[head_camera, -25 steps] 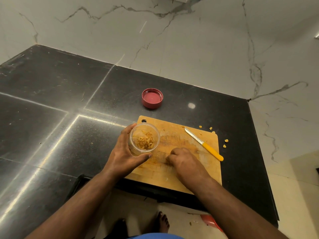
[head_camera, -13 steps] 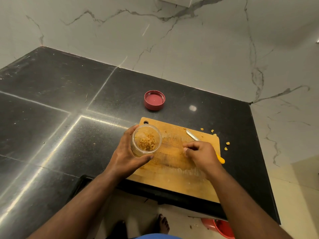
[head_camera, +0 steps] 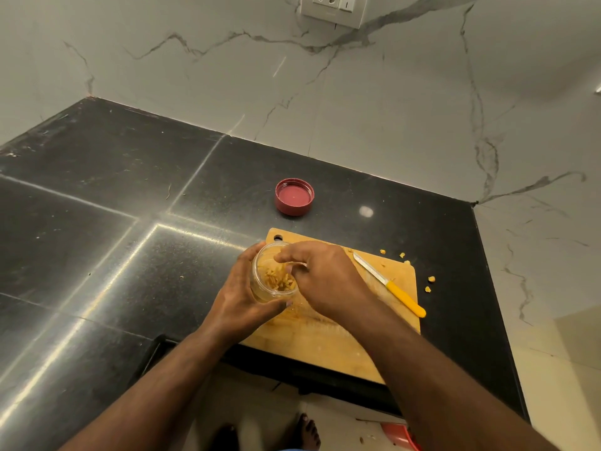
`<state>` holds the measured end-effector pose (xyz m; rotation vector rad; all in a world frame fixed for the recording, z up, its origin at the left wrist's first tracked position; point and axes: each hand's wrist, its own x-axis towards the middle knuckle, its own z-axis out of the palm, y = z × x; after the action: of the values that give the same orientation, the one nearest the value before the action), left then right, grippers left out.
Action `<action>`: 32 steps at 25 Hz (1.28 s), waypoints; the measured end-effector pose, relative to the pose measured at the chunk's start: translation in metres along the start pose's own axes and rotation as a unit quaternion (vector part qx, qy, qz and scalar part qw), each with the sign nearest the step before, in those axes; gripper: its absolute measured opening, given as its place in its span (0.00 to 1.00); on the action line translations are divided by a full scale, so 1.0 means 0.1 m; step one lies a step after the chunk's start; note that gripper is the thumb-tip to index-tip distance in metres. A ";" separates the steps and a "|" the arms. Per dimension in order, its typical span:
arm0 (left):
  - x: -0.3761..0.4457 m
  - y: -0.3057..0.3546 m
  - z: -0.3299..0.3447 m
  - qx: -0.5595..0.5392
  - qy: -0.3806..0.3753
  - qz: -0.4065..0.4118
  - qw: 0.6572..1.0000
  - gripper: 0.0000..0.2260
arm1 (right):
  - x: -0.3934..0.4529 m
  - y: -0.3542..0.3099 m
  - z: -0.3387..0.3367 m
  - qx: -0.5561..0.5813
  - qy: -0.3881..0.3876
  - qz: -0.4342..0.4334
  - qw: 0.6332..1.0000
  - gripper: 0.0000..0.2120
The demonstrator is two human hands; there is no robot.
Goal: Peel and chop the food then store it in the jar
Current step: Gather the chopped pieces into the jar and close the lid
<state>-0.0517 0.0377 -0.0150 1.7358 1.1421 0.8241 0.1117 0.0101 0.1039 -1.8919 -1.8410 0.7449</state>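
Your right hand (head_camera: 328, 278) is over the mouth of the jar (head_camera: 271, 281), fingers bunched and curled down toward the opening. Can't tell if they're pinching anything; the fingertips sit against the rim and the hand covers the far side of the mouth. Your left hand (head_camera: 242, 297) grips the jar from its left, fingers wrapped round the clear wall, thumb along the near side. The jar is tilted, its mouth facing up toward you, held at the left end of the cutting board (head_camera: 328, 340).

In the jar: chopped food (head_camera: 279, 279), pale yellow-orange strips heaped at the bottom, well below the rim.

Relative to the board:
- knife (head_camera: 388, 284), yellow handle, lies flat on the right part, blade pointing to the far left, apart from both hands.
- lid (head_camera: 294, 196), red, open side up, on the black counter (head_camera: 97, 222) just beyond the far edge.
- scraps (head_camera: 431, 281), small yellow bits, on the counter off the right edge and by the far right corner.
- orange smear and crumbs on the board surface just under your right wrist.
- wall socket (head_camera: 333, 8) on the marble wall, well beyond.
- near edge overhangs the counter front; your bare feet and a red bin (head_camera: 401, 434) show on the floor below.
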 end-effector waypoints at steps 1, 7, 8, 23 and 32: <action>0.00 0.00 0.00 0.004 -0.002 -0.002 1.000 0.46 | 0.01 -0.02 -0.01 -0.032 0.011 -0.012 0.999 0.14; 0.00 0.01 0.01 0.006 0.001 -0.001 1.000 0.46 | 0.06 -0.03 -0.02 -0.067 0.055 -0.088 0.992 0.13; 0.00 0.01 0.01 0.000 0.000 -0.004 1.000 0.46 | 0.06 -0.03 0.04 -0.116 0.006 -0.077 0.990 0.14; 0.00 0.06 0.02 0.011 0.024 -0.037 0.999 0.46 | 1.64 0.71 0.09 -0.211 0.003 0.008 0.977 0.20; 0.01 0.07 0.04 0.010 0.030 -0.048 0.998 0.45 | 1.58 0.65 0.04 0.120 0.110 0.078 0.984 0.04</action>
<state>-0.0457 0.0357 -0.0101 1.6690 1.2660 0.8132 0.1592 0.1637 0.0444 -1.8907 -1.4162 0.7381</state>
